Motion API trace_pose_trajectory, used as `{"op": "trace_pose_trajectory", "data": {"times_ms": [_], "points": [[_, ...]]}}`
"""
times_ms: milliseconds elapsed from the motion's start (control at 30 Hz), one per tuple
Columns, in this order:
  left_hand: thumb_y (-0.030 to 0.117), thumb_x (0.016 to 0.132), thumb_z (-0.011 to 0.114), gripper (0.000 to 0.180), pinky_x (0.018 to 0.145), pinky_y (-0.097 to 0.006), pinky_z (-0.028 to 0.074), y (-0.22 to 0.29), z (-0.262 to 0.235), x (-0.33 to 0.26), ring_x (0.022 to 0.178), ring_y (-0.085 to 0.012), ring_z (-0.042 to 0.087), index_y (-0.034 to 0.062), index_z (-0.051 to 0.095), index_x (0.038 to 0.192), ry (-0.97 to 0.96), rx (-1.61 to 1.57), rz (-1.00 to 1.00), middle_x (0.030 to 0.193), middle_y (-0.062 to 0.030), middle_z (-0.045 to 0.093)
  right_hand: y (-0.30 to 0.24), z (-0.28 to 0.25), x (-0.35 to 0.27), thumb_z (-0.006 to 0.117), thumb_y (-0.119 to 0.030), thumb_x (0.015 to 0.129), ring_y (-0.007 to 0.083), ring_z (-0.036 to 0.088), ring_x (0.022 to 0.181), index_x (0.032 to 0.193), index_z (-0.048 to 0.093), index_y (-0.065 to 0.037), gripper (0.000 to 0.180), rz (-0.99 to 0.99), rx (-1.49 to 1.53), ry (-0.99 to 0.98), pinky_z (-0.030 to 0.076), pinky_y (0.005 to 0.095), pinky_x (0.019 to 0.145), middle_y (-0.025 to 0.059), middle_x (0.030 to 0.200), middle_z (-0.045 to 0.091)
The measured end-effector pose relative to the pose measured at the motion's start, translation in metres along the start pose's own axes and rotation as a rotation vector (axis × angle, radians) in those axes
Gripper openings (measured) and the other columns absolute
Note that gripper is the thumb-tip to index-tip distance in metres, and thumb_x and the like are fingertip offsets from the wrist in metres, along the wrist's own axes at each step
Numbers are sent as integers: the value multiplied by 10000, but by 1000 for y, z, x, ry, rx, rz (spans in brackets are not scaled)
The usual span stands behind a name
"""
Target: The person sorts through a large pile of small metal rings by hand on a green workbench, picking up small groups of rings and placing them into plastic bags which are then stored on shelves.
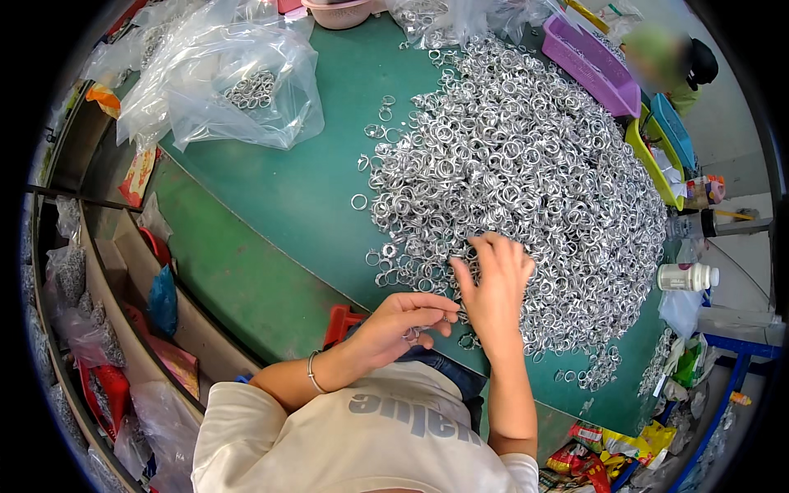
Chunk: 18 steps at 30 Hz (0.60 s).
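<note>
A big heap of silver metal rings (542,164) covers the right part of the green tabletop (279,189). At its near edge my right hand (496,287) rests over the pile, thumb apart from the fingers, the fingertips among the rings. Just left of it, in front of my body, my left hand (403,324) is closed with the thumb against the fingers. A few silver rings show between its curled fingers and palm. A bracelet (312,374) circles my left wrist.
A clear plastic bag (246,82) with rings lies at the far left. Purple (592,66) and yellow-green baskets (653,164) line the far right edge, near another person (666,62). A white bottle (686,277) stands right of the heap. Shelving with bagged pieces (74,279) curves along the left.
</note>
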State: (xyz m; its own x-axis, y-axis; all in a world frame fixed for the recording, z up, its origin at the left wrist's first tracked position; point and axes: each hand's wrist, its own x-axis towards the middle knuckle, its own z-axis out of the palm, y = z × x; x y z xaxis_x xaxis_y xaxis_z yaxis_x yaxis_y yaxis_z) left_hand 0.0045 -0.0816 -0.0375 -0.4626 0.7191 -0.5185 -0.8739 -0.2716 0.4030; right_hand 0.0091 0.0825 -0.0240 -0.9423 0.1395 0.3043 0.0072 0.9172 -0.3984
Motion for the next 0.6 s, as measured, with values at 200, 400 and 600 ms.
{"op": "trace_pose_trajectory", "data": {"times_ms": [200, 400, 600], "points": [[59, 901, 529, 217, 483, -171, 318, -3, -14, -1, 682, -65, 485, -14, 620, 1085, -40, 40, 82, 890, -30, 593, -1, -5, -4, 692, -116, 715, 260, 488, 917, 893, 607, -49, 209, -3, -72, -109, 316, 422, 858, 73, 932, 544], [107, 924, 523, 211, 458, -174, 273, -1, -13, -2, 631, -56, 425, -10, 611, 1076, -2, -4, 96, 757, 10, 508, 2, -8, -9, 634, -78, 749, 251, 485, 934, 941, 619, -51, 194, 21, -102, -29, 312, 432, 860, 83, 940, 538], [165, 940, 526, 221, 447, -178, 268, -2, -11, -2, 591, -58, 386, -8, 608, 1051, -23, -31, 50, 681, 28, 432, -6, 2, 0, 663, -105, 744, 245, 484, 936, 930, 626, -64, 195, -27, -97, -146, 310, 426, 862, 77, 927, 545]]}}
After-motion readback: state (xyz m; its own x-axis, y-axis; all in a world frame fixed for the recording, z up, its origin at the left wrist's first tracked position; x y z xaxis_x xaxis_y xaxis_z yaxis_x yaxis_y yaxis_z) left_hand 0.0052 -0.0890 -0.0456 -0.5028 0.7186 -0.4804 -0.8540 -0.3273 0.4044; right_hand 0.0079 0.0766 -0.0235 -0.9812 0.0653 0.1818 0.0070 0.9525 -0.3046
